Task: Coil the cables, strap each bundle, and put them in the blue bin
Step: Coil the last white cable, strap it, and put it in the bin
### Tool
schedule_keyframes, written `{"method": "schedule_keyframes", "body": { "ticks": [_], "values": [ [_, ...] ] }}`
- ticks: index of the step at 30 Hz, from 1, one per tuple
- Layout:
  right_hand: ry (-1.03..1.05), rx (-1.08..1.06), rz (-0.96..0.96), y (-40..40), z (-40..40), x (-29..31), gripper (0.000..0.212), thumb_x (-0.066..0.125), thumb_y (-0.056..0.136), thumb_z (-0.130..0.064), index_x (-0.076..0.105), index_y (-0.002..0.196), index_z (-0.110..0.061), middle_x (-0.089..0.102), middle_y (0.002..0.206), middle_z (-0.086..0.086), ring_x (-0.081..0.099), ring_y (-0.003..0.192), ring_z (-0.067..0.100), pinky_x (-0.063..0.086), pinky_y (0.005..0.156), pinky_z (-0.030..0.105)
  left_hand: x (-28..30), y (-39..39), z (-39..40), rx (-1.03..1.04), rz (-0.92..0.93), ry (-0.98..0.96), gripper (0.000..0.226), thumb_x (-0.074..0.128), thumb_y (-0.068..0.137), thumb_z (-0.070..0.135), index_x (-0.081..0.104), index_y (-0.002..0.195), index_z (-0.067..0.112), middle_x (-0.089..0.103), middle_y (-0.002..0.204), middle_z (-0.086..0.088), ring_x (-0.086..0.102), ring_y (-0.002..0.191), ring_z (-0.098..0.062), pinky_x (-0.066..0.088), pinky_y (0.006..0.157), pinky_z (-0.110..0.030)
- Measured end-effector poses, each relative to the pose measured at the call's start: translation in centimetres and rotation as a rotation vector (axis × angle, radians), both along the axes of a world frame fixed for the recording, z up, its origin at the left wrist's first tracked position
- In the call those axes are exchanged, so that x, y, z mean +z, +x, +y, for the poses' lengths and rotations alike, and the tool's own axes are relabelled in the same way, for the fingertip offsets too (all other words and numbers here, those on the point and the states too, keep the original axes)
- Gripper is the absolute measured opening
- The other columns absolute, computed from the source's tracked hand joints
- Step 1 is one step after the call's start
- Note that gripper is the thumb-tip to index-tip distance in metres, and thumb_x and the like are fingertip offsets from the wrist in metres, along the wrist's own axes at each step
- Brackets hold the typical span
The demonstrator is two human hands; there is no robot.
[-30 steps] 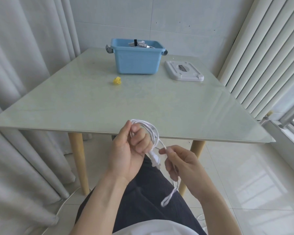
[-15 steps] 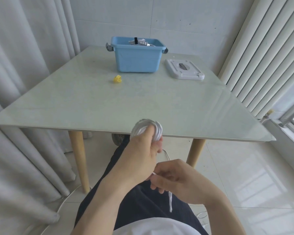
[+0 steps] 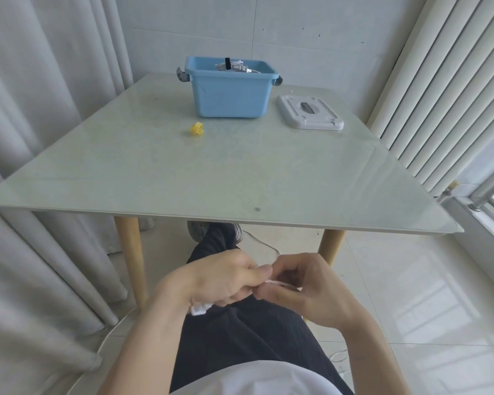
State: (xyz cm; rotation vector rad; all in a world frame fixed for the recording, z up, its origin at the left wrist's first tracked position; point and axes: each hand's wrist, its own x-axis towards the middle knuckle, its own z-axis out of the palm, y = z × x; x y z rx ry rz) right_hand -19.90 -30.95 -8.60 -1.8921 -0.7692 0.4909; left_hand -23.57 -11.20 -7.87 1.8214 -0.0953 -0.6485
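Now both hands low over lap, below tabletop [image 3: 240, 172] edge; left hand [image 3: 220, 280] curled round white cable [image 3: 280, 283], plug end poking out under palm, grip tight to keep coil together I reckon; right hand [image 3: 311, 289] pinching free strand just beside left thumb, probably tucking tail; blue bin [image 3: 230, 94] far across, one strapped bundle already inside; yellow strap [image 3: 196, 129] waiting near bin.

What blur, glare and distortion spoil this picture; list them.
Head view: wide-angle bending curves the table edges and the window blinds; soft daylight from the right puts glare on the floor tiles; both hands, left hand and right hand, look slightly motion-soft, the white cable barely resolved.
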Motion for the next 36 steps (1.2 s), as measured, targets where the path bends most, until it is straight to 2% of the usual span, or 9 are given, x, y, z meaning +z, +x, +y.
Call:
{"method": "schedule_keyframes", "body": {
  "ticks": [4,8,11,15,18,22,26,31,36],
  "values": [
    [-0.008,0.182,0.314,1.4,-2.3,-1.0,0.039,0.077,0.079,-0.005,0.052,0.108,-0.012,0.059,0.089,0.009,0.052,0.066,0.021,0.041,0.059,0.032,-0.9,-0.2,1.5,-0.037,-0.027,-0.153,0.047,0.058,0.094,0.035,0.039,0.073,-0.003,0.018,0.059,-0.002,0.010,0.049,-0.014,0.013,0.043,-0.022],
    [0.067,-0.091,0.315,2.8,-4.3,-2.2,0.026,0.073,0.080,-0.016,0.053,0.093,-0.004,0.052,0.067,0.010,0.042,0.056,0.022,0.037,0.054,0.029,-1.9,0.3,2.4,0.159,-0.105,-0.342,0.048,0.061,0.090,0.038,0.034,0.065,0.008,0.019,0.056,0.000,0.011,0.046,-0.012,0.014,0.043,-0.021],
    [0.211,-0.348,0.232,3.4,-4.8,-2.7,0.037,0.077,0.086,-0.036,0.058,0.082,-0.005,0.053,0.057,0.012,0.050,0.052,0.021,0.040,0.061,0.030,-2.4,0.9,2.9,0.405,-0.139,-0.413,0.045,0.059,0.089,0.036,0.025,0.068,0.016,0.020,0.052,0.003,0.011,0.045,-0.011,0.015,0.043,-0.023],
    [0.280,-0.423,0.196,3.2,-4.2,-3.1,0.029,0.072,0.084,-0.025,0.060,0.100,-0.003,0.074,0.090,0.012,0.070,0.089,0.027,0.052,0.084,0.042,-2.7,0.9,2.6,0.408,-0.133,-0.388,0.043,0.060,0.092,0.036,0.032,0.066,0.016,0.018,0.055,0.000,0.011,0.045,-0.012,0.019,0.042,-0.020],
    [0.236,-0.263,0.256,2.4,-2.4,-3.0,0.046,0.080,0.083,-0.024,0.058,0.123,-0.016,0.072,0.113,0.007,0.068,0.108,0.021,0.055,0.092,0.034,-2.4,1.0,1.5,0.394,-0.155,-0.351,0.041,0.059,0.093,0.038,0.043,0.073,0.005,0.020,0.055,0.001,0.012,0.047,-0.013,0.021,0.042,-0.018],
    [0.083,-0.107,0.230,1.6,-0.6,-3.1,0.024,0.068,0.095,-0.030,0.063,0.109,-0.011,0.076,0.084,0.007,0.063,0.075,0.031,0.045,0.073,0.045,-2.1,1.2,0.6,0.411,-0.197,-0.387,0.041,0.055,0.091,0.040,0.046,0.080,0.001,0.022,0.053,0.003,0.012,0.049,-0.014,0.018,0.045,-0.021],
    [0.303,-0.274,0.327,2.3,-1.5,-2.7,0.019,0.074,0.087,-0.024,0.062,0.084,-0.009,0.044,0.055,0.001,0.036,0.046,0.017,0.033,0.048,0.028,-2.0,1.0,1.5,0.374,-0.152,-0.327,0.045,0.064,0.092,0.043,0.046,0.074,0.007,0.021,0.053,0.002,0.011,0.048,-0.014,0.014,0.046,-0.026],
    [0.628,-0.241,0.390,2.7,-2.9,-2.6,0.022,0.073,0.080,-0.012,0.058,0.095,-0.006,0.039,0.063,0.001,0.024,0.057,0.018,0.021,0.054,0.027,-2.0,0.2,2.6,0.004,-0.011,-0.280,0.049,0.059,0.087,0.052,0.051,0.078,0.005,0.022,0.053,0.004,0.012,0.046,-0.013,0.015,0.043,-0.021],
    [0.425,-0.453,0.268,2.5,-1.4,-3.1,0.016,0.062,0.097,-0.017,0.060,0.090,-0.003,0.056,0.059,0.006,0.028,0.055,0.019,0.024,0.048,0.023,-2.2,0.3,2.1,0.021,0.033,-0.413,0.042,0.047,0.096,0.043,0.048,0.061,0.019,0.023,0.044,0.007,0.013,0.040,-0.008,0.016,0.041,-0.019]
  ]
}}
